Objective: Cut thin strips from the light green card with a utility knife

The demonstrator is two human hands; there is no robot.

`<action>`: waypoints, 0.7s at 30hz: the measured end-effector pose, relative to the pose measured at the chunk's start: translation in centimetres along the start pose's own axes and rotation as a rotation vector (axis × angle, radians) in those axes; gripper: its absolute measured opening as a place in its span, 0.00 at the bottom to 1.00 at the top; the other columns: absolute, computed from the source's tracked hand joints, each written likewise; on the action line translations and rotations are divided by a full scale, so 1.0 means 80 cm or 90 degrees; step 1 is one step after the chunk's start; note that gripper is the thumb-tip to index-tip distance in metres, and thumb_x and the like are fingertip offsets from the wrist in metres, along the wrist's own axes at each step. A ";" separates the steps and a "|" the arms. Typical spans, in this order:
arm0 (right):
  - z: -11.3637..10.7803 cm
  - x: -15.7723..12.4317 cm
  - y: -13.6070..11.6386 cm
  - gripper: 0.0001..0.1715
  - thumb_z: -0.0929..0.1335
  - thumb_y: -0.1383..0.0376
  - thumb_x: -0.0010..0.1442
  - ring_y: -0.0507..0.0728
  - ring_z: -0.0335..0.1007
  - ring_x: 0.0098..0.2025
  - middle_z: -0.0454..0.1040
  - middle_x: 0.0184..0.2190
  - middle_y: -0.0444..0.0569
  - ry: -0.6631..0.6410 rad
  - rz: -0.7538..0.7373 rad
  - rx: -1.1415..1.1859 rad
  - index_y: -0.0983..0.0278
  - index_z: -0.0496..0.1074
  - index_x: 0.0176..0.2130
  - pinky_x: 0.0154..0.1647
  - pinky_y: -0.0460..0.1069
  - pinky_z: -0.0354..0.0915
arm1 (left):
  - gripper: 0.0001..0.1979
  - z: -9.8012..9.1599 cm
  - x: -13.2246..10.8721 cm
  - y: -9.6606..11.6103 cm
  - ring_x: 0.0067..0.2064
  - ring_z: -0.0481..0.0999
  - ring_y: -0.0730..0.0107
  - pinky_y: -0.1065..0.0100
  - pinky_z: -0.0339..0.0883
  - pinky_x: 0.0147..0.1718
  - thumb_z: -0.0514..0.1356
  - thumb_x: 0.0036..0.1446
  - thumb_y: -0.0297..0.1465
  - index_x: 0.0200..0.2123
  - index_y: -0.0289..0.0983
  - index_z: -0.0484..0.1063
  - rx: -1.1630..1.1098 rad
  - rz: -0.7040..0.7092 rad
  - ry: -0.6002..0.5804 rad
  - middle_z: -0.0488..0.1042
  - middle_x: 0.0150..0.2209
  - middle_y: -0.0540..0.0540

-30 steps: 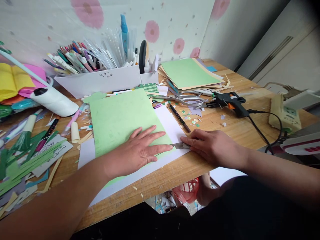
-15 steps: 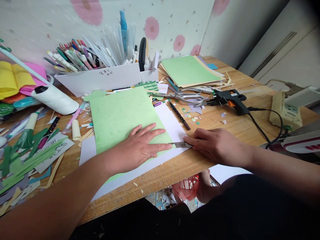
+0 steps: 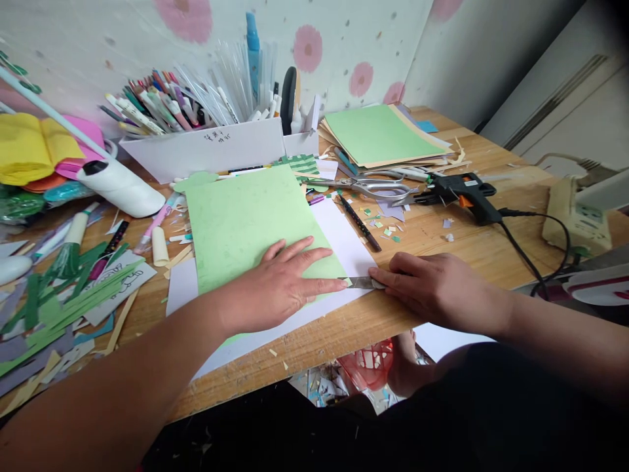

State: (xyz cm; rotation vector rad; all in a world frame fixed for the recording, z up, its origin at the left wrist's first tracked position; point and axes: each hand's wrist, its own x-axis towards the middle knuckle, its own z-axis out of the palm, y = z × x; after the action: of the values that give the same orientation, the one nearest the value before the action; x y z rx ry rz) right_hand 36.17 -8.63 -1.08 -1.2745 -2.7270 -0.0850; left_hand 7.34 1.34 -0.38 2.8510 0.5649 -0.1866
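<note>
My left hand [image 3: 280,285] lies flat with fingers spread on a light green paper sheet [image 3: 246,219], pressing down its near right corner. The green sheet rests on a larger white sheet [image 3: 344,242] that overhangs the table's front edge. My right hand [image 3: 437,288] lies on the table to the right, fingers closed around a small metal blade [image 3: 361,282]. The blade points left and its tip meets the green sheet's right edge next to my left fingertips.
A white box of pens and markers [image 3: 206,141] stands at the back. Scissors [image 3: 381,188], a black glue gun [image 3: 462,193] with its cord, a paper stack [image 3: 381,134], a power strip [image 3: 580,219] and green paper strips [image 3: 59,301] lie around.
Both hands keep their places on the paper; the blade has slid slightly along the green sheet's edge. The view has shifted a little.
</note>
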 end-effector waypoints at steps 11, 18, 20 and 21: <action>-0.001 0.013 -0.011 0.18 0.55 0.63 0.70 0.50 0.59 0.24 0.68 0.34 0.48 -0.001 -0.029 -0.023 0.67 0.65 0.54 0.24 0.50 0.47 | 0.32 0.005 -0.002 0.000 0.70 0.42 0.46 0.39 0.38 0.61 0.53 0.62 0.25 0.63 0.65 0.54 0.013 0.005 0.026 0.47 0.70 0.54; -0.001 0.015 -0.016 0.19 0.56 0.64 0.70 0.50 0.57 0.24 0.67 0.34 0.49 -0.007 -0.044 -0.035 0.69 0.64 0.55 0.24 0.50 0.46 | 0.30 0.005 0.000 0.002 0.70 0.42 0.47 0.40 0.38 0.61 0.54 0.64 0.27 0.63 0.63 0.56 0.029 0.003 0.029 0.48 0.70 0.52; -0.002 0.016 -0.018 0.19 0.56 0.65 0.70 0.50 0.57 0.24 0.67 0.33 0.49 -0.009 -0.044 -0.034 0.69 0.64 0.55 0.24 0.50 0.46 | 0.29 0.006 0.000 0.001 0.70 0.42 0.47 0.40 0.39 0.61 0.54 0.64 0.27 0.63 0.63 0.56 0.032 0.008 0.031 0.48 0.70 0.51; -0.002 0.017 -0.020 0.19 0.56 0.65 0.70 0.50 0.57 0.25 0.67 0.33 0.49 -0.010 -0.046 -0.034 0.69 0.64 0.55 0.24 0.50 0.46 | 0.29 0.006 0.000 0.001 0.70 0.42 0.47 0.41 0.39 0.61 0.54 0.64 0.27 0.63 0.63 0.56 0.034 0.009 0.031 0.48 0.70 0.51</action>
State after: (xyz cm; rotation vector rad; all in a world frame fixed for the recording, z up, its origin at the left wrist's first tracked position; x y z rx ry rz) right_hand 34.12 -8.64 -0.71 -1.1945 -2.8027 -0.1575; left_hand 7.36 1.16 -0.80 2.9183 0.5563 -0.1322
